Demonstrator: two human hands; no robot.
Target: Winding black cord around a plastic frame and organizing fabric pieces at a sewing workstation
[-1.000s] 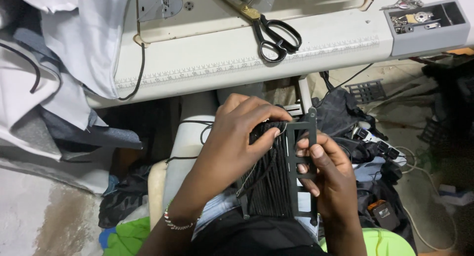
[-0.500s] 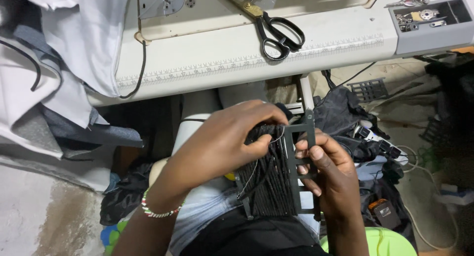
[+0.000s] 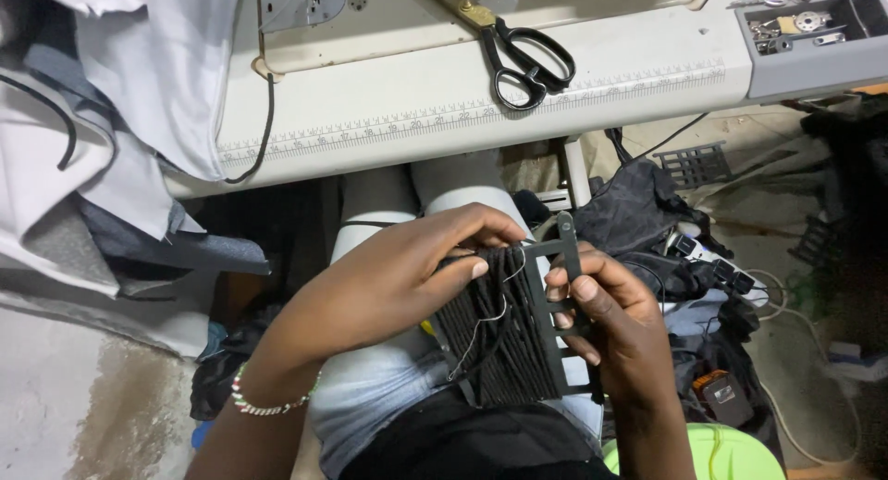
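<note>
On my lap I hold a flat dark plastic frame (image 3: 560,300) wound with thick black cord (image 3: 504,337). My right hand (image 3: 615,327) grips the frame's right side, thumb pressed on its bars. My left hand (image 3: 393,281) lies over the top left of the wound cord, fingertips pinching the strands near the upper edge. A thin pale thread (image 3: 481,327) runs down across the black cord. A beaded bracelet (image 3: 264,401) circles my left wrist.
A white sewing table (image 3: 462,101) spans the top, with black-handled scissors (image 3: 523,59) on it and a grey tray of small metal parts (image 3: 809,31) at the right. White cloth (image 3: 139,82) hangs at left. Dark bags and cables (image 3: 666,230) lie on the floor at right.
My left hand has slid down and left across the cord, and its wrist with the bracelet has come further into view. The right hand keeps its grip on the frame.
</note>
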